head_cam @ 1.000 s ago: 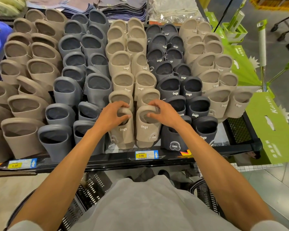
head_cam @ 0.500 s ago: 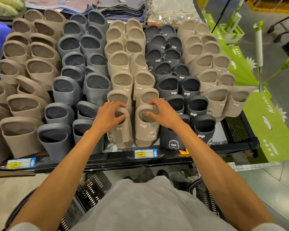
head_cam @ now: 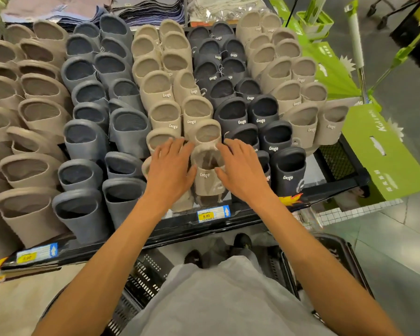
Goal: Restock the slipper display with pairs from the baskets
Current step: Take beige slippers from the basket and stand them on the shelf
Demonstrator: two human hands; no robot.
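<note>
Beige foam slippers fill the middle column of the slipper display [head_cam: 180, 226], and both our hands sit at its front row. Our left hand [head_cam: 170, 166] lies palm down over the front-left beige slipper [head_cam: 144, 167], fingers spread and nearly straight. It covers most of that slipper, and only a bit of rim shows beside the little finger. Our right hand [head_cam: 240, 168] is likewise released, fingers splayed and loose. It rests against the right side of the front-right beige slipper [head_cam: 205, 180], with the thumb touching the edge of the opening. Neither hand curls round anything. That slipper stands on end with its opening toward us, just behind the yellow price tag [head_cam: 206, 215] on the black front rail.

Left of the beige column stand grey-blue slippers [head_cam: 83, 209], then taupe slippers [head_cam: 29, 214] at the far left. To the right we see charcoal slippers [head_cam: 287, 170] and then pale beige slippers [head_cam: 303, 127]. Behind the display lie folded textiles [head_cam: 150, 8], and beside its right end lean green cartons [head_cam: 383, 151]. Beneath the shelf, near our feet, a black basket [head_cam: 143, 275] sits on the left and a second basket [head_cam: 340, 253] on the right. We cannot tell what they hold.
</note>
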